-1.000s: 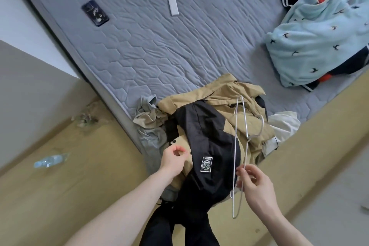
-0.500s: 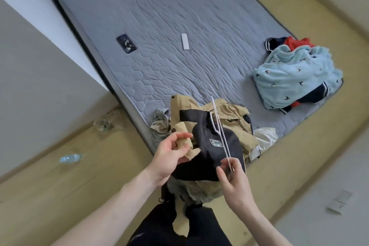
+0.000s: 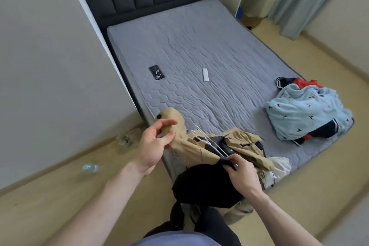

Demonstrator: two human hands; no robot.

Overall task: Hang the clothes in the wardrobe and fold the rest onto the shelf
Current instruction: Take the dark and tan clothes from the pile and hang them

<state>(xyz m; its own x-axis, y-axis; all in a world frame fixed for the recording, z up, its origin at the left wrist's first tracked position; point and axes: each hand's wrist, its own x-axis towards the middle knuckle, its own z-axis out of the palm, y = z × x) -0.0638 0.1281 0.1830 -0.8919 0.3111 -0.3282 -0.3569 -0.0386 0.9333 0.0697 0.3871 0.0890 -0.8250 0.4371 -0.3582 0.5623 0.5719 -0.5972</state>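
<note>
Hands (image 3: 153,142) (image 3: 242,173) raised, gripping jacket (image 3: 199,152), hanger (image 3: 207,142)

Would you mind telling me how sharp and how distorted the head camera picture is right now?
Head view: wide-angle bending curves the bed edges and skirting; left hand fingers slightly motion-blurred; hanger wire thin and faint; soft, even daylight, no glare.

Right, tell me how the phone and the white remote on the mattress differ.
The phone is black and broad with a patterned back; the white remote is plain and slim. The phone lies nearer the wall-side edge, the remote nearer the middle. Both lie flat on the grey mattress, untouched by either hand.
</note>
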